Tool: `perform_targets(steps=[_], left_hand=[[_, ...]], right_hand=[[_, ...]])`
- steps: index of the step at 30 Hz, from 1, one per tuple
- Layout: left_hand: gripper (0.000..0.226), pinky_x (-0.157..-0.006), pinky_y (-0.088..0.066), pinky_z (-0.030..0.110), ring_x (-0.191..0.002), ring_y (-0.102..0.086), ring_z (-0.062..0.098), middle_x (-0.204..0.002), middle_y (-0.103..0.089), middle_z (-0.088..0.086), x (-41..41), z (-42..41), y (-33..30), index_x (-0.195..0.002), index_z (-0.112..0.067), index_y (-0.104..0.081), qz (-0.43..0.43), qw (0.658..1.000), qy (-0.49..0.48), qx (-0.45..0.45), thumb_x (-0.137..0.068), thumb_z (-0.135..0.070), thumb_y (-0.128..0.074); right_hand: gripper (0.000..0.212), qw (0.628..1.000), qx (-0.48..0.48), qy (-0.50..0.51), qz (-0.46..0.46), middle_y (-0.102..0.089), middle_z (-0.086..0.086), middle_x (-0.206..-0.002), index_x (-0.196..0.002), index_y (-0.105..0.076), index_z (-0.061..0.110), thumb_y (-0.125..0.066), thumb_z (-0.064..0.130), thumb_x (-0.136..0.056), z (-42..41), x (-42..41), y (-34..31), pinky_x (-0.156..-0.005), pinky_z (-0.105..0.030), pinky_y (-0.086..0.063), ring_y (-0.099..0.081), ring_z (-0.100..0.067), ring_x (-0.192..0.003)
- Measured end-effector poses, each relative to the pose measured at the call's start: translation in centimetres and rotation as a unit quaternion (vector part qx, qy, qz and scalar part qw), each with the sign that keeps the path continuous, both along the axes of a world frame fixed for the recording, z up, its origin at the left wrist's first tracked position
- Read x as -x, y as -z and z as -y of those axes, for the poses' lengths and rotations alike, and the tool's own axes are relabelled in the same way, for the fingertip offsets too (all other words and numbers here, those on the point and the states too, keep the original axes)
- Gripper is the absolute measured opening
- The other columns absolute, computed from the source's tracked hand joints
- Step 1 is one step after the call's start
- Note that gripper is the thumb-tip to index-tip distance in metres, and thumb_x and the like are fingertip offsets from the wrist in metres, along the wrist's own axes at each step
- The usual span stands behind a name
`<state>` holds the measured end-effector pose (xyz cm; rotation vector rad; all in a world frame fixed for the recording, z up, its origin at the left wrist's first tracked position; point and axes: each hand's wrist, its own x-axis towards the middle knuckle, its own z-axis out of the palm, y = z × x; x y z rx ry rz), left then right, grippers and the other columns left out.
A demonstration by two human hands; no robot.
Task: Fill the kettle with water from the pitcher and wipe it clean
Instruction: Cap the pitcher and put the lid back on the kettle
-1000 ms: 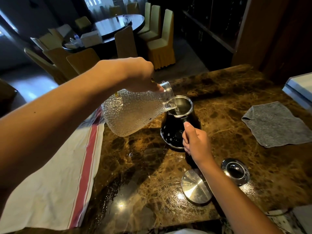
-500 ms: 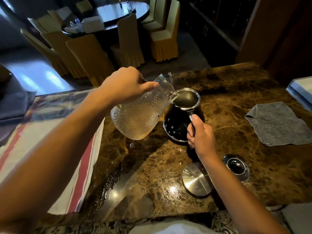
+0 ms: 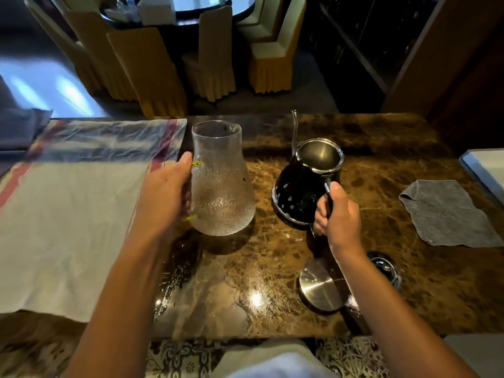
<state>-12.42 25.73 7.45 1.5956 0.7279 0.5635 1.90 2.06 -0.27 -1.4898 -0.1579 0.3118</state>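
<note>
A clear dimpled glass pitcher stands upright on the brown marble table. My left hand grips its handle on the left side. To its right sits a black kettle with an open steel-rimmed mouth and a thin spout pointing away from me. My right hand holds the kettle's handle, thumb on top. A grey cloth lies flat at the right. The steel kettle lid lies in front of the kettle, near my right forearm.
A white towel with red stripes covers the table's left part. A round steel base sits right of the lid. The table near me is wet and shiny. A light tray edge shows at far right. Chairs stand beyond the table.
The pitcher was tilted over the kettle's mouth, pouring; now it stands upright on the table to the kettle's left. My right hand stays on the kettle's handle.
</note>
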Motion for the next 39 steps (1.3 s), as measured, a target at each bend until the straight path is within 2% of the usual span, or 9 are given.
perform_targets(steps=[6, 11, 15, 19, 24, 29, 32, 35, 39], left_hand=[[0.051, -0.052, -0.035, 0.032, -0.055, -0.042, 0.021, -0.067, -0.046, 0.01, 3.4, -0.2, 3.3, -0.072, -0.016, -0.058, 0.019, 0.998, -0.065, -0.019, -0.106, -0.052, -0.046], [0.055, -0.051, -0.036, 0.033, -0.053, -0.041, 0.022, -0.062, -0.045, 0.006, 4.6, -1.6, 5.5, -0.062, -0.022, -0.051, 0.033, 0.995, -0.097, -0.002, -0.099, -0.063, -0.045], [0.067, -0.059, -0.042, 0.045, -0.06, -0.045, 0.026, -0.067, -0.046, 0.015, 4.0, -1.4, 6.4, -0.073, -0.005, -0.048, 0.019, 0.994, -0.097, -0.054, -0.102, -0.065, -0.041], [0.065, -0.056, -0.045, 0.053, -0.058, -0.045, 0.026, -0.065, -0.045, 0.015, 3.8, -1.5, 7.1, -0.07, -0.013, -0.046, 0.021, 0.993, -0.092, -0.07, -0.101, -0.069, -0.039], [0.047, -0.047, -0.03, 0.03, -0.05, -0.034, 0.013, -0.06, -0.038, 0.0, 3.6, -0.9, 7.5, -0.07, -0.022, -0.045, 0.06, 0.996, -0.065, 0.029, -0.11, -0.045, -0.038], [0.05, -0.047, -0.027, 0.026, -0.049, -0.033, 0.011, -0.055, -0.039, -0.006, 3.4, -2.1, 8.1, -0.061, -0.026, -0.047, 0.059, 0.997, -0.006, 0.053, -0.101, -0.055, -0.043], [0.052, -0.048, -0.027, 0.026, -0.049, -0.033, 0.011, -0.055, -0.039, -0.007, 3.5, -2.0, 8.3, -0.059, -0.027, -0.047, 0.058, 0.997, 0.004, 0.047, -0.101, -0.056, -0.041], [0.053, -0.047, -0.028, 0.025, -0.048, -0.034, 0.01, -0.054, -0.041, -0.009, 3.4, -1.8, 8.4, -0.059, -0.027, -0.047, 0.059, 0.998, -0.008, 0.03, -0.1, -0.061, -0.039], [0.053, -0.045, -0.031, 0.027, -0.047, -0.038, 0.01, -0.054, -0.043, -0.009, 3.5, -1.8, 8.6, -0.065, -0.022, -0.046, 0.051, 0.999, -0.011, 0.004, -0.103, -0.057, -0.037]], right_hand=[[0.06, 1.0, 0.002, -0.001, 0.001, -0.035, -0.003, -0.044, -0.053, -0.042, 0.017, -0.047, 0.059, -0.094, 0.0, -0.2, 0.1, -0.042, -0.023, -0.027, -0.03, -0.016, -0.038], [0.06, 1.0, 0.006, -0.004, -0.002, -0.034, -0.003, -0.045, -0.053, -0.043, 0.016, -0.05, 0.066, -0.086, -0.2, -0.2, 0.2, -0.042, -0.025, -0.026, -0.03, -0.017, -0.039], [0.06, 1.0, 0.008, 0.004, 0.0, -0.034, -0.004, -0.046, -0.054, -0.042, 0.016, -0.051, 0.065, -0.087, -0.2, -0.2, 0.2, -0.043, -0.026, -0.025, -0.029, -0.018, -0.04], [0.057, 1.0, 0.013, 0.011, -0.002, -0.035, -0.001, -0.045, -0.053, -0.043, 0.019, -0.05, 0.065, -0.087, -0.2, 0.0, 0.0, -0.043, -0.027, -0.025, -0.029, -0.017, -0.039], [0.057, 1.0, 0.002, 0.014, -0.002, -0.035, 0.0, -0.045, -0.056, -0.044, 0.018, -0.05, 0.063, -0.09, 0.0, 0.3, 0.1, -0.044, -0.027, -0.025, -0.029, -0.014, -0.039], [0.059, 0.999, 0.03, 0.001, 0.014, -0.038, -0.003, -0.047, -0.058, -0.045, 0.017, -0.049, 0.066, -0.092, 0.1, 0.2, 0.1, -0.049, -0.032, -0.029, -0.033, -0.019, -0.04], [0.049, 0.989, 0.126, 0.035, 0.073, -0.056, -0.004, -0.064, -0.073, -0.056, 0.019, -0.047, 0.06, -0.099, 0.7, 0.8, -0.7, -0.06, -0.036, -0.045, -0.055, -0.019, -0.057], [0.029, 0.955, 0.211, 0.12, 0.172, -0.062, 0.006, -0.093, -0.104, -0.058, 0.025, -0.057, 0.054, -0.096, 2.7, 2.5, -1.6, -0.071, -0.022, -0.05, -0.059, 0.002, -0.077], [0.063, 0.913, 0.374, 0.054, 0.153, -0.058, 0.003, -0.132, -0.137, -0.052, 0.026, -0.065, 0.061, -0.087, 5.5, 6.3, -0.8, -0.085, -0.023, -0.049, -0.06, -0.009, -0.113]])
